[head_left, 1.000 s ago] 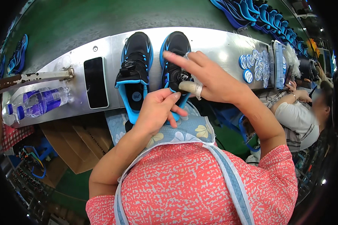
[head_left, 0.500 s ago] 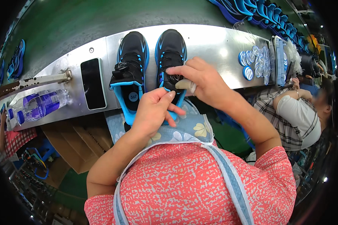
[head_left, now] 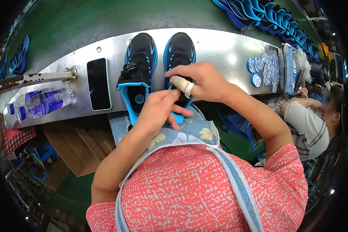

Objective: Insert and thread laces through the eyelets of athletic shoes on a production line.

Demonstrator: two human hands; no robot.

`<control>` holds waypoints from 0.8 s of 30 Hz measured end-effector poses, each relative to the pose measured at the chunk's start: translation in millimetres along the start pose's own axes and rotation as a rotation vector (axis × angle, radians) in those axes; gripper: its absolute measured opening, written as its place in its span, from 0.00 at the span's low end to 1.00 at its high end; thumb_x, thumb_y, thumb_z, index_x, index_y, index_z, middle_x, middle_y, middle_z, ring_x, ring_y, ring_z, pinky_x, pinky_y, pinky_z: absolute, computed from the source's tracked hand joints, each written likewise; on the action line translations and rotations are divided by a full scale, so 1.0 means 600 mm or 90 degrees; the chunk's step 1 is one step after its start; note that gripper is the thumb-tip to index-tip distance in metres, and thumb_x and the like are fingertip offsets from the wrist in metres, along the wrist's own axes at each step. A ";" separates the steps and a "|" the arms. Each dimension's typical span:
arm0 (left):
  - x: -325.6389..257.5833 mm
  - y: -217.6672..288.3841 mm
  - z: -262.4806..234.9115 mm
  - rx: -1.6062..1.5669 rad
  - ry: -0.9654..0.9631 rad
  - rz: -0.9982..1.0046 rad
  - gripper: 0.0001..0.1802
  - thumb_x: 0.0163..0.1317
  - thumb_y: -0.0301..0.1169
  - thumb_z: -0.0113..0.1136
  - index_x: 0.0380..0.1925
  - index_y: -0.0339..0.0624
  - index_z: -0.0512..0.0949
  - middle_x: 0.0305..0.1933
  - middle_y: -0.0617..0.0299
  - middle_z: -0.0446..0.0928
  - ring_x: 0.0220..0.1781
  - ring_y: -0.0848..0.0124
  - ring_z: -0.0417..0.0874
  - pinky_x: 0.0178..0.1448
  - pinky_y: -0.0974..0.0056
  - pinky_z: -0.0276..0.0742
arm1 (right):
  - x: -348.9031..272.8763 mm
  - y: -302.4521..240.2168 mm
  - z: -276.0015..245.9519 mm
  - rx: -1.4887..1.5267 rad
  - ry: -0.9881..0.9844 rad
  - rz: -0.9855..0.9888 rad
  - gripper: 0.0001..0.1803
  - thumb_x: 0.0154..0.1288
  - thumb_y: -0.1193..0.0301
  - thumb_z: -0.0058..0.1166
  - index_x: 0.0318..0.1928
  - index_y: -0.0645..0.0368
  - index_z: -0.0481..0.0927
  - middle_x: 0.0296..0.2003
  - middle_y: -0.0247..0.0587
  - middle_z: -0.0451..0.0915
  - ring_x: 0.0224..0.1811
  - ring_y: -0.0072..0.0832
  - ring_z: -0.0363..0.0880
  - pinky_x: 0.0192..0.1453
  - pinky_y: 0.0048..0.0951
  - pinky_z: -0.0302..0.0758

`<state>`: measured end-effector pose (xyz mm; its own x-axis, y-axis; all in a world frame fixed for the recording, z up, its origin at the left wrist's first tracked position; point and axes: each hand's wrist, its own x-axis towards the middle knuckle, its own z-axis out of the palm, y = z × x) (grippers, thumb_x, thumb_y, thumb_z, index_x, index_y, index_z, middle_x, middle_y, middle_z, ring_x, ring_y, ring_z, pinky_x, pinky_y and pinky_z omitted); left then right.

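Observation:
Two black sneakers with bright blue trim stand side by side on the metal bench, toes pointing away from me. Both hands are at the right sneaker (head_left: 181,48). My right hand (head_left: 209,82) is closed over its tongue, fingers bent; a pale wrap covers the thumb. My left hand (head_left: 158,108) pinches with thumb and forefinger at the heel opening, other fingers loosely apart. The hands hide most of this sneaker's upper and opening. Beside it, the left sneaker (head_left: 140,50) has a round black dial (head_left: 130,69) on its tongue and a blue insole label; neither hand touches it.
Left on the bench (head_left: 220,54) lie a black-screened phone (head_left: 98,83) and plastic bottles (head_left: 46,103) beside a worn metal bar (head_left: 34,81). Round blue-and-white tags (head_left: 265,69) and a blue tray (head_left: 289,69) are at right. More sneakers (head_left: 266,17) line the green belt; a co-worker (head_left: 309,120) sits right.
My right hand has drawn slightly nearer and turned, its wrapped thumb now lying across the tongue and covering the dial seen before. My left hand stays almost in place. The whole view has shifted slightly.

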<state>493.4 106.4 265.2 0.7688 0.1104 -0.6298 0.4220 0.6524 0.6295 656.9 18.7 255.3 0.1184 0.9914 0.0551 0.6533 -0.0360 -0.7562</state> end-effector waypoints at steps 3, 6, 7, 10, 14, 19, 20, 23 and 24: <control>0.000 0.001 -0.003 0.011 0.001 -0.028 0.19 0.70 0.36 0.45 0.42 0.26 0.73 0.42 0.51 0.77 0.40 0.62 0.86 0.16 0.72 0.76 | 0.001 -0.008 -0.009 -0.011 -0.025 -0.027 0.11 0.58 0.66 0.57 0.41 0.55 0.81 0.27 0.44 0.81 0.28 0.42 0.81 0.32 0.36 0.75; 0.001 -0.001 -0.002 0.007 0.002 -0.024 0.20 0.70 0.36 0.46 0.45 0.25 0.73 0.42 0.49 0.77 0.41 0.62 0.86 0.17 0.72 0.77 | 0.003 -0.015 -0.015 0.050 -0.039 0.058 0.14 0.56 0.64 0.58 0.42 0.54 0.81 0.27 0.46 0.81 0.28 0.43 0.80 0.32 0.37 0.75; 0.002 0.000 -0.002 0.002 -0.001 -0.026 0.20 0.70 0.36 0.46 0.45 0.25 0.73 0.42 0.49 0.77 0.41 0.62 0.86 0.18 0.72 0.78 | 0.004 -0.024 -0.017 0.096 -0.028 0.124 0.15 0.56 0.64 0.58 0.43 0.54 0.80 0.27 0.47 0.81 0.28 0.42 0.80 0.32 0.38 0.75; 0.000 -0.001 -0.002 0.001 -0.007 -0.018 0.21 0.70 0.37 0.47 0.46 0.25 0.73 0.43 0.48 0.78 0.40 0.62 0.86 0.18 0.73 0.78 | 0.002 -0.038 -0.030 0.008 -0.054 0.122 0.20 0.58 0.66 0.58 0.52 0.53 0.75 0.32 0.47 0.81 0.33 0.39 0.81 0.36 0.37 0.76; -0.002 0.002 -0.004 0.004 -0.011 -0.017 0.21 0.70 0.38 0.47 0.46 0.25 0.73 0.44 0.50 0.77 0.40 0.62 0.86 0.18 0.73 0.78 | -0.012 -0.027 -0.042 -0.085 -0.105 -0.014 0.22 0.63 0.65 0.56 0.57 0.53 0.72 0.40 0.48 0.80 0.39 0.36 0.81 0.40 0.37 0.76; 0.000 -0.001 -0.005 0.005 -0.015 -0.010 0.21 0.70 0.38 0.46 0.45 0.25 0.73 0.42 0.53 0.76 0.40 0.62 0.86 0.17 0.73 0.77 | 0.007 -0.055 -0.037 -0.041 -0.153 0.194 0.22 0.62 0.64 0.56 0.57 0.51 0.73 0.36 0.52 0.80 0.37 0.44 0.81 0.37 0.40 0.75; -0.002 -0.001 -0.005 0.000 -0.006 -0.009 0.21 0.70 0.38 0.46 0.44 0.25 0.73 0.42 0.53 0.76 0.40 0.62 0.86 0.17 0.73 0.77 | 0.007 -0.050 -0.029 -0.085 -0.159 0.206 0.22 0.62 0.64 0.56 0.56 0.51 0.73 0.35 0.52 0.80 0.36 0.44 0.81 0.37 0.40 0.75; 0.000 0.002 -0.005 0.017 -0.016 -0.018 0.19 0.70 0.36 0.46 0.43 0.25 0.73 0.40 0.52 0.78 0.39 0.62 0.86 0.16 0.73 0.76 | -0.008 -0.017 -0.029 -0.138 -0.091 -0.058 0.23 0.58 0.66 0.58 0.55 0.50 0.74 0.32 0.46 0.77 0.36 0.44 0.76 0.38 0.35 0.73; 0.001 0.003 -0.004 0.014 -0.021 -0.015 0.19 0.70 0.36 0.46 0.43 0.25 0.73 0.39 0.52 0.78 0.39 0.62 0.86 0.16 0.73 0.76 | -0.006 -0.019 -0.034 -0.155 -0.085 -0.107 0.23 0.57 0.67 0.58 0.55 0.49 0.74 0.31 0.45 0.76 0.36 0.43 0.75 0.39 0.34 0.73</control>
<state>493.3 109.1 264.9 0.7738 0.0698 -0.6296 0.4508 0.6375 0.6248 664.3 13.0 276.8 -0.0949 0.9932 0.0678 0.8173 0.1167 -0.5643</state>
